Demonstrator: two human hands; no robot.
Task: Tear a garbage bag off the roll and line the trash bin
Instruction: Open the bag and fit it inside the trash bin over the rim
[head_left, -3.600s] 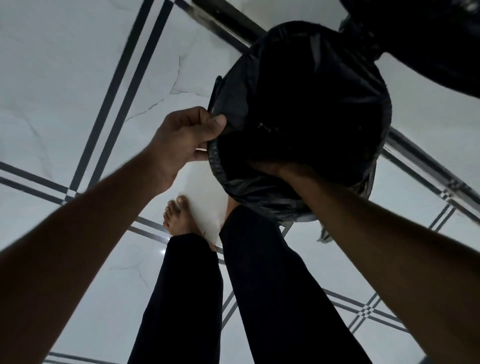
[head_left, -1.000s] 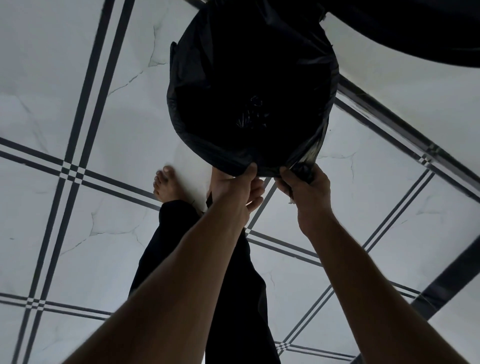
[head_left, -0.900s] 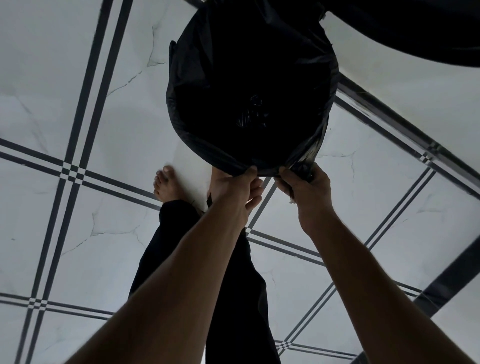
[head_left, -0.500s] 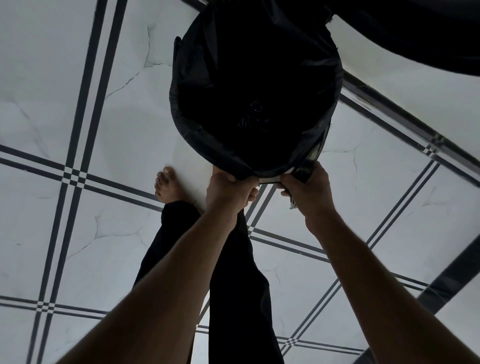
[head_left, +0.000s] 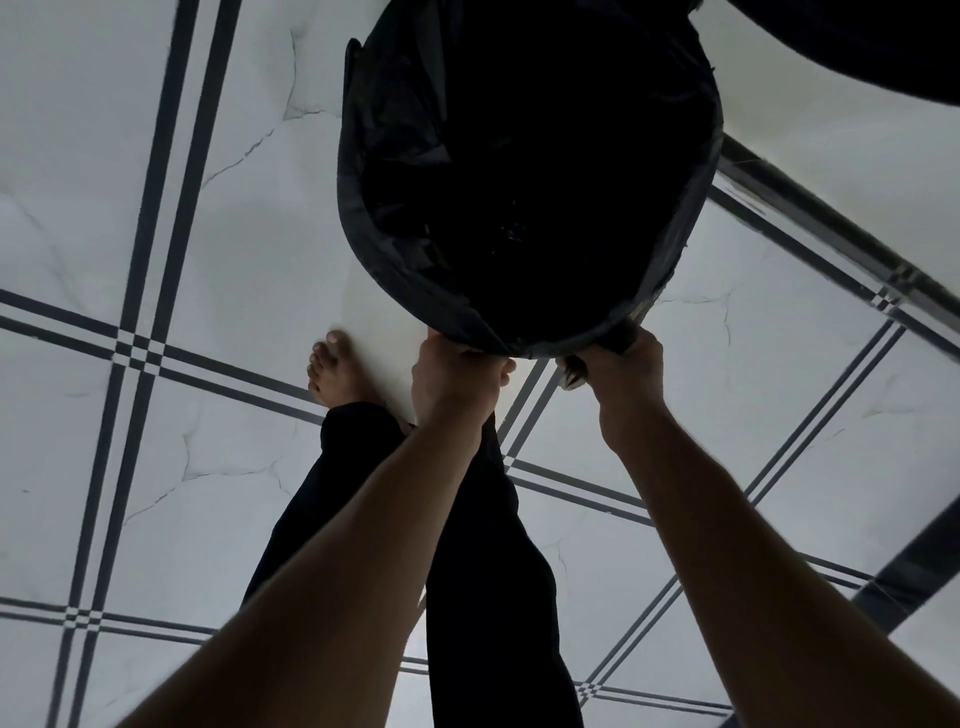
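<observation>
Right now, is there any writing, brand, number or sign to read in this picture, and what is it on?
None: no text can be read anywhere in this view.
Garbage bag over the bin's rim: plain black, no print visible.
Inside of the bag: too dark to tell.
Floor tiles: only dark stripes and marble veins, no lettering.
Left hand and right hand grip the bag's edge; nothing written there.

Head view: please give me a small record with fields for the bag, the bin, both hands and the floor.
garbage bag: black, opened inside the bin, edge folded over the rim
trash bin: white wall shows below the bag on the near side
left hand: grips the bag edge at the near rim
right hand: grips bunched bag edge at the near rim
floor: pale marble tiles with dark stripes
</observation>
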